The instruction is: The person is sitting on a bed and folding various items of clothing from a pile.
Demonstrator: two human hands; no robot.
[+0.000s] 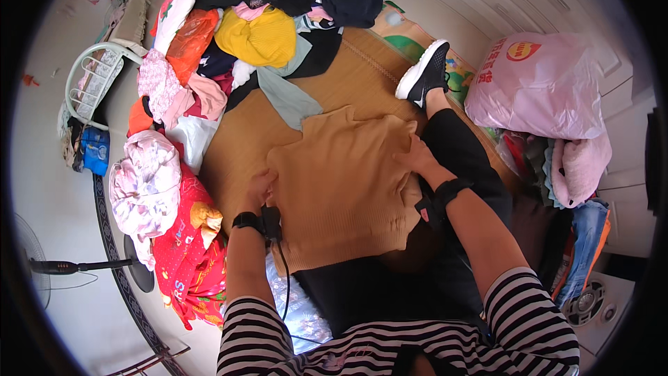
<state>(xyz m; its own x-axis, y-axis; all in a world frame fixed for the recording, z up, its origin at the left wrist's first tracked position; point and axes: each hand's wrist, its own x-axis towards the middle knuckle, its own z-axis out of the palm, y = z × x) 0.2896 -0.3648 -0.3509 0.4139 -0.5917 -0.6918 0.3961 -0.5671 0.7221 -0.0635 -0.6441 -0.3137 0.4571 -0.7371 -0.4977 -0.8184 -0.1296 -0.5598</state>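
Note:
A tan knitted top [344, 183] with a ribbed hem lies spread before me, partly over my legs. The hem end points towards my body. My left hand [262, 186], a little blurred, grips its left edge. At the upper right edge, my right hand [416, 155] holds the cloth, thumb on top and the other fingers partly hidden. A grey-green piece of clothing [289, 96] stretches out of the pile to the tan top's far edge. Both wrists wear black straps, and a cable runs from the left one.
Clothes are heaped at the far left, including a yellow knit [255, 36] and a red plastic bag [193, 42]. A red patterned cloth [193, 250] lies left. A pink plastic bag [537, 83] stands right above folded clothes [582, 167]. A fan [78, 266] is at far left.

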